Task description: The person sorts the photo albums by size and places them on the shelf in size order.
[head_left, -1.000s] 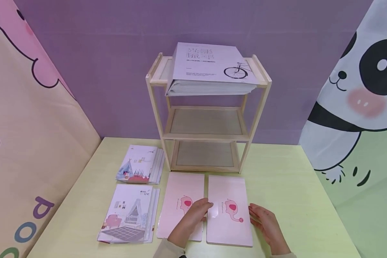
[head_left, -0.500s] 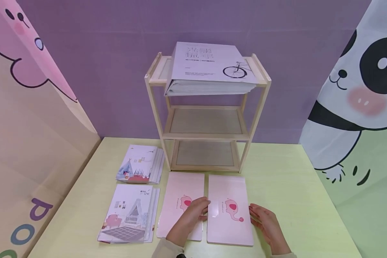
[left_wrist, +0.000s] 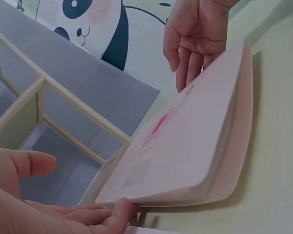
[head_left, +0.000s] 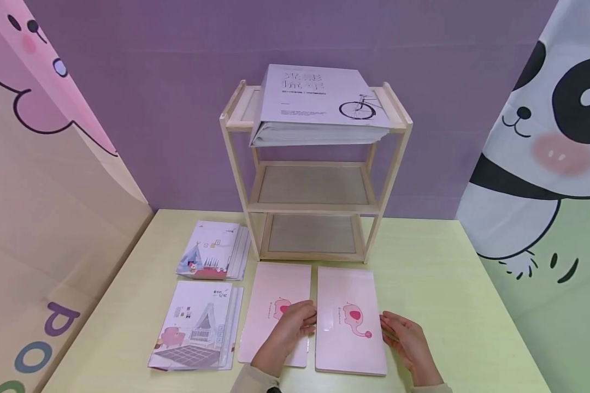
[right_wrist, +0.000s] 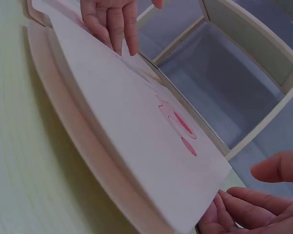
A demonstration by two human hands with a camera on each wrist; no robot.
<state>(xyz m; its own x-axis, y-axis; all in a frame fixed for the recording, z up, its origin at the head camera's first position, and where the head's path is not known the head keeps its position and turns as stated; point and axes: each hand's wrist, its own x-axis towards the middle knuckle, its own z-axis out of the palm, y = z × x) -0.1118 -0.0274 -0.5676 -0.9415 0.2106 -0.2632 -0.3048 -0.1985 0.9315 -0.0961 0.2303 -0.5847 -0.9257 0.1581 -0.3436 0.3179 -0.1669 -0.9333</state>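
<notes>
Two pink notebooks with a red elephant drawing lie side by side on the table. My left hand (head_left: 289,331) is over the left pink notebook (head_left: 278,284), its fingertips at the near-left edge of the right pink notebook (head_left: 346,349). At that notebook's opposite edge is my right hand (head_left: 407,339), fingertips touching its side. The left wrist view shows the thumb (left_wrist: 36,163) raised and the fingers extended along the edge. In the right wrist view the right thumb (right_wrist: 278,168) also stands apart from the fingers. A lower layer juts out beneath the right notebook's cover.
Behind the notebooks stands a three-tier wooden shelf (head_left: 314,208), with a thick white binder (head_left: 314,95) with a bicycle picture lying on top. Two stacks of illustrated books, a far stack (head_left: 211,248) and a near stack (head_left: 192,322), lie at the left. Printed curtains surround the table.
My left hand has drawn slightly left and down, its thumb leaving the right notebook's cover. The right hand and the notebooks stay nearly where they were.
</notes>
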